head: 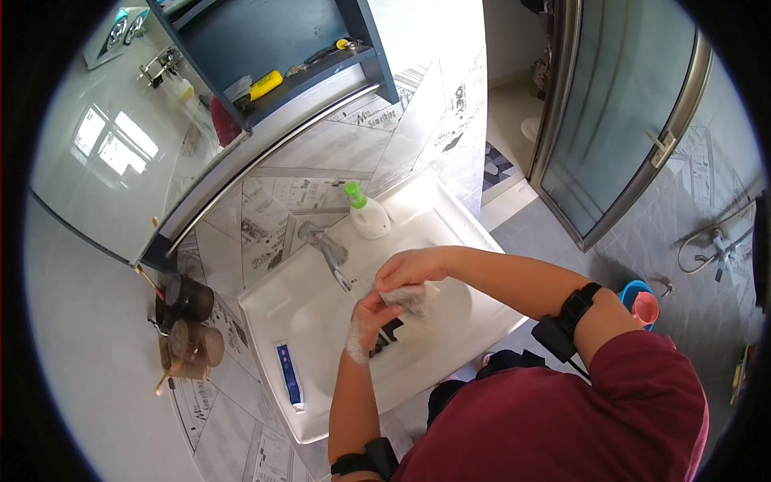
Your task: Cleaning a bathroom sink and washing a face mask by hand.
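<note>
Over the basin of a white ceramic sink (301, 416), both my hands grip a pale, wet-looking cloth (411, 299). My left hand (371, 311) pinches its left end, and white suds coat that wrist. My right hand (406, 271) is closed on the upper edge, its fingers close to the left ones. Lighter fabric hangs down from the bunched part towards the basin. Below my left hand lies a dark item (388, 337), partly hidden; I cannot tell what it is. The chrome faucet (330, 252) points its spout at my hands.
A white pump bottle (369, 218) with a green top stands on the sink's back ledge. A blue tube (289, 375) lies on the left rim. Cups with toothbrushes (196, 343) hang on the wall under a mirror cabinet (277, 36). A glass door (620, 108) stands at right.
</note>
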A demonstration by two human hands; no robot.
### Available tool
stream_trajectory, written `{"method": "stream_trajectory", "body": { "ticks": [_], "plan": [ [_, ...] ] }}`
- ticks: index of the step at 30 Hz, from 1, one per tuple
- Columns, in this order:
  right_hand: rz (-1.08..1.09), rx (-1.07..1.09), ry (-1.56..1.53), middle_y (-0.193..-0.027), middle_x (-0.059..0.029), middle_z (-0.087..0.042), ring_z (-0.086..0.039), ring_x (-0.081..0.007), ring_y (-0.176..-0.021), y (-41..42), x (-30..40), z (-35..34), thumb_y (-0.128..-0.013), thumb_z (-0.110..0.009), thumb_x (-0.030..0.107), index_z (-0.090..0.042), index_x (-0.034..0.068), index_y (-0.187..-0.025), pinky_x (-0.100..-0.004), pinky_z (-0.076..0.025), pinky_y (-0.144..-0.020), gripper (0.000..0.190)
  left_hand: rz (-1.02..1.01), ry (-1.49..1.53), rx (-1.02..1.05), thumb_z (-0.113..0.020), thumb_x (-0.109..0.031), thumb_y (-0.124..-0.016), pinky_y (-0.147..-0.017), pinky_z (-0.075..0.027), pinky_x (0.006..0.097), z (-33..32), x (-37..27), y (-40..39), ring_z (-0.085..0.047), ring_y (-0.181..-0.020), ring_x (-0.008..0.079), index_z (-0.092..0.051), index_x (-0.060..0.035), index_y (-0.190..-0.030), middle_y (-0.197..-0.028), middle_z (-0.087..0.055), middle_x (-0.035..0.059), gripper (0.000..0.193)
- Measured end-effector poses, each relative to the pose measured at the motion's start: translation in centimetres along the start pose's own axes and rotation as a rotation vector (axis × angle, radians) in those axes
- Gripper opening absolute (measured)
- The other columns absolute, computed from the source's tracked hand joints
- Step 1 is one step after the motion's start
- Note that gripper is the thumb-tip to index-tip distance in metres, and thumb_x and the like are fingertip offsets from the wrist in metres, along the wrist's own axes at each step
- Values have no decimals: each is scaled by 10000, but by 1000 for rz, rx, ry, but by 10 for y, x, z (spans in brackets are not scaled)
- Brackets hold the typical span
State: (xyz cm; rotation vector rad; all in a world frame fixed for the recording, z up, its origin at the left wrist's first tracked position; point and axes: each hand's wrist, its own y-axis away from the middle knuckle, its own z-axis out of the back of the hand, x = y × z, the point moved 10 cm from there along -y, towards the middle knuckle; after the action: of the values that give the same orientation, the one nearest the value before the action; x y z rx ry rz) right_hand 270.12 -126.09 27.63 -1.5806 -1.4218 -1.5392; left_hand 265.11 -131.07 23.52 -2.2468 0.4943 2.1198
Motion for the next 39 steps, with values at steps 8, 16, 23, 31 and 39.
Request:
{"method": "stream_trajectory", "body": {
  "ticks": [8, 16, 23, 31, 39],
  "plan": [
    [155, -111, 595, -732, -7, -568, -508, -99, -660, -29, 13, 15, -828, -604, 443, -581, 74, -801, -246, -418, -580, 371, 187, 825, 108, -485, -264, -926, -927, -428, 355, -25, 11, -2, -570, -1023, 217, -462, -3, -1221, -1135, -578, 96, 395],
    [8, -674, -282, -687, -25, -567, -549, -136, -601, -26, -1, 141, -889, -450, 515, -519, 99, -803, -283, -437, -550, 430, -313, -38, -224, -447, -119, -902, -951, -405, 328, -16, -62, 11, -535, -1082, 234, -483, 31, -1208, -1164, -562, 117, 343],
    [-179, -674, -190, -620, -44, -491, -433, -109, -494, -60, 28, 135, -767, -413, 742, -497, 64, -854, -250, -340, -471, 688, -50, 860, -259, -403, 63, -720, -997, -374, 453, 22, 40, -8, -498, -1127, 312, -453, -6, -1244, -1194, -524, 154, 530],
    [-169, -513, -246, -591, -10, -454, -332, -82, -417, -92, 31, 133, -840, -391, 658, -517, 66, -815, -228, -254, -393, 607, -118, 1057, -41, -426, -43, -818, -1005, -358, 468, -6, 25, -7, -443, -1201, 295, -377, 3, -1309, -1290, -465, 137, 496],
    [-78, -722, -43, -545, 9, -369, -296, -109, -440, -94, 45, 152, -896, -440, 489, -536, 90, -759, -279, -232, -399, 433, -20, 1079, -106, -378, -413, -946, -1007, -342, 466, 16, 36, -22, -437, -1205, 297, -382, -11, -1305, -1312, -454, 128, 540]
  ]
}}
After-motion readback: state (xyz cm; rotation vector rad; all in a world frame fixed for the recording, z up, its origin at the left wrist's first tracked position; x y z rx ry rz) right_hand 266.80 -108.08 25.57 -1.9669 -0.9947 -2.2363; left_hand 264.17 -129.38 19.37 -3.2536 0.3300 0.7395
